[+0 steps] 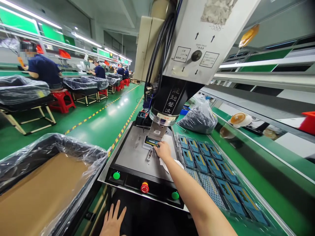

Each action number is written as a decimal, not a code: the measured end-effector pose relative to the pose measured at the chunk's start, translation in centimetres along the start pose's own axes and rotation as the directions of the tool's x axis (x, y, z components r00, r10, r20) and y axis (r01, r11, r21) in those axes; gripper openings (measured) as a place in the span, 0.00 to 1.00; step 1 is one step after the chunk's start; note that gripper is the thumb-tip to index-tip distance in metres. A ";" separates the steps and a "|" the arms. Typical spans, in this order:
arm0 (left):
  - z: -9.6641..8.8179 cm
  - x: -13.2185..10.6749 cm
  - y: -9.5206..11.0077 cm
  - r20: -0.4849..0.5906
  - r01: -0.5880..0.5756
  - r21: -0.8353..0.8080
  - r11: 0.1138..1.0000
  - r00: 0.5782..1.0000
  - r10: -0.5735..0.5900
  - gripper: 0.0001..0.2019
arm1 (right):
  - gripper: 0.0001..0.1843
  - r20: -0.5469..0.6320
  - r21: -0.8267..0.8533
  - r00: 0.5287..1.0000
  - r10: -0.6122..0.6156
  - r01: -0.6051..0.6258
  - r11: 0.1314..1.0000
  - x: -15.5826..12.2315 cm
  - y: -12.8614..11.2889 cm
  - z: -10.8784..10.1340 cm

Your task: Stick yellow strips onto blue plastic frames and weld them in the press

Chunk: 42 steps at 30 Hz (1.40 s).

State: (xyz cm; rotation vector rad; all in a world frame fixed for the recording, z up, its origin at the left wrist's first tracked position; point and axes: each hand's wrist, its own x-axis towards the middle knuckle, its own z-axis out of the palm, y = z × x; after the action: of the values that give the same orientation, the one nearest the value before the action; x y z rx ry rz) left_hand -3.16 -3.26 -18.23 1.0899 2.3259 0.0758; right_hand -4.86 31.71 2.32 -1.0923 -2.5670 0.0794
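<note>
My right hand (162, 150) reaches forward onto the metal bed (133, 157) of an ultrasonic welding machine (182, 62). Its fingertips are closed on a small dark part (151, 142) seated in the fixture right under the machine's horn (157, 130). My left hand (112, 221) rests low at the front edge, below the machine's button panel, fingers spread flat and holding nothing. To the right of my forearm, a clear tray (214, 177) holds several blue and dark parts in rows.
The panel carries a green button (116, 175), a red stop button (145, 187) and another green button (175, 195). A plastic-lined cardboard box (46, 183) stands at left. A bag of dark parts (199, 118) lies behind the tray. Several seated workers in blue shirts are across the aisle.
</note>
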 end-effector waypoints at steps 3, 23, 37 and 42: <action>0.0 0.1 0.1 0.012 0.003 0.006 1.000 1.000 -0.003 0.48 | 0.13 0.033 -0.014 0.999 -0.039 0.039 0.999 0.0 0.0 0.3; -1.7 -0.7 0.9 0.044 0.020 0.031 0.999 0.999 -0.021 0.43 | 0.16 0.011 -0.133 0.973 -0.231 0.230 0.964 -0.5 -1.0 0.1; -2.7 -3.2 -0.9 -0.417 -0.201 -0.712 0.673 0.892 -0.174 0.26 | 0.12 -0.115 0.438 0.747 -0.654 0.630 0.642 -18.4 -2.4 -5.3; -6.9 -6.0 0.9 -0.654 -0.509 -0.548 0.663 0.755 0.039 0.32 | 0.10 0.247 0.719 0.767 -0.592 0.264 0.643 -23.6 -1.3 -5.0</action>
State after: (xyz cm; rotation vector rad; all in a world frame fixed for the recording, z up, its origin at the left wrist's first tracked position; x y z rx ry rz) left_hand -3.01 -5.77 -9.42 1.0874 2.2091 1.5306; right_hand 11.07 13.66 0.30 -0.1460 -2.7517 1.1546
